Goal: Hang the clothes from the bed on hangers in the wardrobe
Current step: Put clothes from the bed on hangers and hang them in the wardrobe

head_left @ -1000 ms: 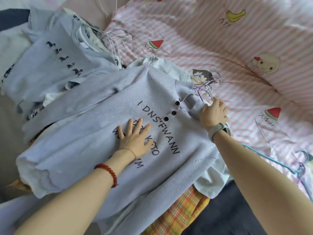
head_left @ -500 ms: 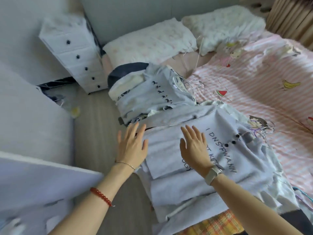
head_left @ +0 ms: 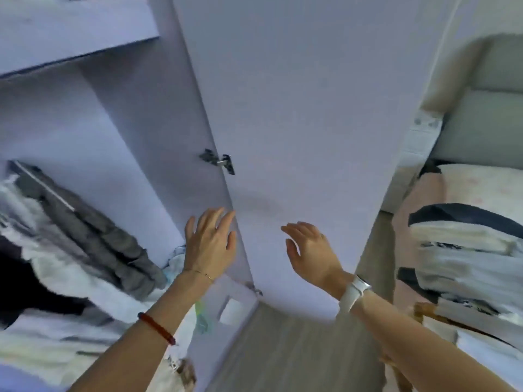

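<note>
The white wardrobe stands open in front of me, its door [head_left: 305,114] swung out across the middle of the view. Grey and white garments [head_left: 93,239] hang inside it at the left under a rail [head_left: 42,185]. My left hand [head_left: 210,244] is raised with fingers spread beside the door's hinge edge and holds nothing. Empty as well, my right hand [head_left: 308,250] hovers in front of the door face with its fingers loosely extended. The pile of pale clothes [head_left: 467,267] lies on the bed at the right edge.
A metal hinge [head_left: 219,161] sits on the door's inner edge above my left hand. A shelf [head_left: 73,32] spans the wardrobe top left. Grey wood floor [head_left: 285,352] runs between wardrobe and bed. A pillow [head_left: 475,185] lies at the bed's head.
My view has swung left from the bed to the open wardrobe. Both hands have lifted off the pale sweater and now hang empty in the air before the wardrobe door.
</note>
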The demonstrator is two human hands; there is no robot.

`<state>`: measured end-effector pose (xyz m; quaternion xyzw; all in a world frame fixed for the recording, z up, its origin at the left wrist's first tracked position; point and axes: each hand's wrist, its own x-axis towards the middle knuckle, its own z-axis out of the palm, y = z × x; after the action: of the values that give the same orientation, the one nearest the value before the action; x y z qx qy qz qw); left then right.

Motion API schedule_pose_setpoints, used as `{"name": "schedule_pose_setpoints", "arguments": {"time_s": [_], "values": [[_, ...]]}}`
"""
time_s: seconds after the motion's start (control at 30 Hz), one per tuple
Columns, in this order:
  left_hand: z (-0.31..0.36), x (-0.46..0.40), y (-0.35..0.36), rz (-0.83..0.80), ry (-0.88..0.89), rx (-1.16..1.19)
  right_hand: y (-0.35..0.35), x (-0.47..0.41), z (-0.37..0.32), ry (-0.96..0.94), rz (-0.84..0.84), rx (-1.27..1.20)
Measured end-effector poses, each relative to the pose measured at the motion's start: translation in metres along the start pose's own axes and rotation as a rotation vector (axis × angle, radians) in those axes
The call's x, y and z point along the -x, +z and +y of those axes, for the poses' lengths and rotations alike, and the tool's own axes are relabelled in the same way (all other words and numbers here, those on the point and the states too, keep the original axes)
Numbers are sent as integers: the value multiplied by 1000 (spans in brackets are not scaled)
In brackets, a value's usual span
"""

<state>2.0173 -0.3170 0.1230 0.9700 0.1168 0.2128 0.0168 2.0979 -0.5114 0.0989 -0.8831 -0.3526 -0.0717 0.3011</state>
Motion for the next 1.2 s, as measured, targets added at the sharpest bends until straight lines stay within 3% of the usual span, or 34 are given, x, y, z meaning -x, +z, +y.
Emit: {"name": "schedule_pose_setpoints", "arguments": {"time_s": [0.23, 0.4, 0.6, 0.8, 0.93, 1.2], "values": [[-150, 45, -77, 24, -435, -243, 71, -100, -139, -327, -135, -54], [-211, 67, -98, 6, -616, -328, 111, -154, -217, -475, -199, -103], [-255, 39, -106, 100, -717, -378, 153, -221, -301, -416, -409, -386], [-284, 18, -94, 19, -877, -359, 185, -259, -330, -204, -645, -696], [-285, 12, -87, 42, -881, -326, 185, -275, -333, -152, -579, -824], [-282, 6, -84, 78, -880, -274, 165, -287, -320, -245, -339, -675]]}}
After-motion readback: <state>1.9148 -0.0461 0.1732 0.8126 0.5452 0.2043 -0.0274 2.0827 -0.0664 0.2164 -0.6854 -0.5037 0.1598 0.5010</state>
